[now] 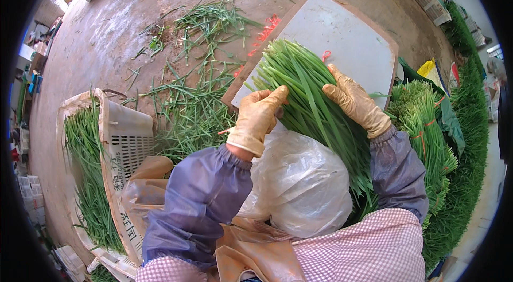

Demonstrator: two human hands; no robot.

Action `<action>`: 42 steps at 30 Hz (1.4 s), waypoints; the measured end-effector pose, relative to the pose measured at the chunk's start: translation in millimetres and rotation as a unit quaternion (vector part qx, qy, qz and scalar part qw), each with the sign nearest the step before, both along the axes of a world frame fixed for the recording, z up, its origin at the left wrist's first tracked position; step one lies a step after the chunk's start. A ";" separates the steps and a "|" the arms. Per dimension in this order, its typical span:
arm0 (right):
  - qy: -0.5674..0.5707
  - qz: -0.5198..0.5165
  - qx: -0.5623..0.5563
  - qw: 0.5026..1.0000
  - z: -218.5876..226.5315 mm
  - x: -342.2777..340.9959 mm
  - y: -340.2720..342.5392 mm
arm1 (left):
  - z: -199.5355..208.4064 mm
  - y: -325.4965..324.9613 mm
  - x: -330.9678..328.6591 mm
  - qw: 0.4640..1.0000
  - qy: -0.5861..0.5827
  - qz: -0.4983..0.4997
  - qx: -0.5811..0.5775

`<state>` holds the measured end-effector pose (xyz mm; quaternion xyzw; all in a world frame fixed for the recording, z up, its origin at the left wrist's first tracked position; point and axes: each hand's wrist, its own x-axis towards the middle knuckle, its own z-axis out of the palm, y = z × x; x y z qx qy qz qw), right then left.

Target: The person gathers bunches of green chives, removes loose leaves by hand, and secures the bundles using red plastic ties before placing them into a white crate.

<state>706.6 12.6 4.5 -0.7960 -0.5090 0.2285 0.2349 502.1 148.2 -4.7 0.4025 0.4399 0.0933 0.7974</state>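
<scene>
A thick bundle of garlic chives lies aslant over a white board, its long leaves hanging toward my lap. My left hand, in a tan rubber glove, is closed at the bundle's left edge, the thumb against the stems. Whatever its curled fingers grip is hidden. Along the bundle's right side my right hand, gloved alike, has its fingers stretched out. A small red tie shows by its fingertips. Under the leaves, near my lap, is a clear plastic bag.
At left stands a white plastic crate filled with greens. Loose leaf scraps litter the floor beside the board, near a heap of red ties. Tied bundles are stacked at right, beside a long row of greens.
</scene>
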 end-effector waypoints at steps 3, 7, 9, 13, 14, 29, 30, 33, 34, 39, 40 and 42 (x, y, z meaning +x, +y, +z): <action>0.031 0.013 0.001 0.999 5.3 5.5 -0.8 | -10.0 -4.0 4.5 0.999 -0.035 0.030 0.001; 0.117 0.036 -0.005 0.992 9.2 14.7 -0.4 | -16.2 -9.0 4.7 0.988 -0.061 0.140 -0.001; 0.137 0.047 -0.009 0.989 12.3 13.7 1.0 | -19.1 -5.1 3.7 0.990 -0.057 0.130 0.024; 0.057 0.068 -0.035 0.995 14.6 3.2 4.5 | -23.0 4.6 4.2 0.989 -0.043 0.124 0.069; 0.039 0.072 -0.040 0.996 13.5 2.5 4.7 | -22.3 7.4 3.7 0.988 -0.041 0.137 0.065; 0.291 0.028 -0.004 0.956 19.8 6.7 2.5 | -23.6 1.6 47.8 0.573 -0.028 -0.117 0.811; 0.289 0.024 -0.005 0.957 15.2 6.9 1.6 | -29.1 2.6 52.5 0.576 -0.030 -0.101 0.810; 0.141 0.050 0.003 0.989 4.9 5.3 1.9 | -29.0 -6.7 63.2 0.572 -0.008 -0.114 0.812; 0.142 0.048 0.003 0.989 8.1 -2.3 6.0 | -29.1 -8.7 63.9 0.573 -0.003 -0.116 0.811; -0.120 0.003 -0.088 0.989 0.9 -23.1 12.2 | -13.4 6.6 52.3 0.720 -0.129 -0.125 0.671; -0.143 0.009 -0.081 0.986 0.2 -30.9 20.4 | -11.5 13.7 38.7 0.725 -0.144 -0.063 0.671; -0.105 0.061 0.019 0.992 4.8 -37.7 25.1 | -4.1 20.3 7.2 0.708 -0.147 0.038 0.689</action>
